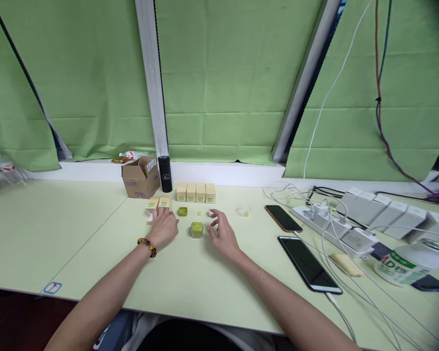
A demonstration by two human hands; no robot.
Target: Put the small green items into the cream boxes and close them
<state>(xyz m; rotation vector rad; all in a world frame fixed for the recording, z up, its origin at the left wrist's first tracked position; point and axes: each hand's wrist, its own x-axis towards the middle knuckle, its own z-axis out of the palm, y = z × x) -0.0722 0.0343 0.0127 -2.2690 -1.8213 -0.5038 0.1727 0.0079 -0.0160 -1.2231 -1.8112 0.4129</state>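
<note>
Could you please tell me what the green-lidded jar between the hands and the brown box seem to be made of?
The jar has glossy, see-through sides, so probably clear glass, though plastic is possible; its smooth, opaque green lid looks like plastic. The brown box looks like matte cardboard, judging by its open flaps and printed sides.

The left hand (164, 228) seems to touch a small box (164, 200), the right hand (223, 236) beside a green-lidded jar (196, 230).
</note>
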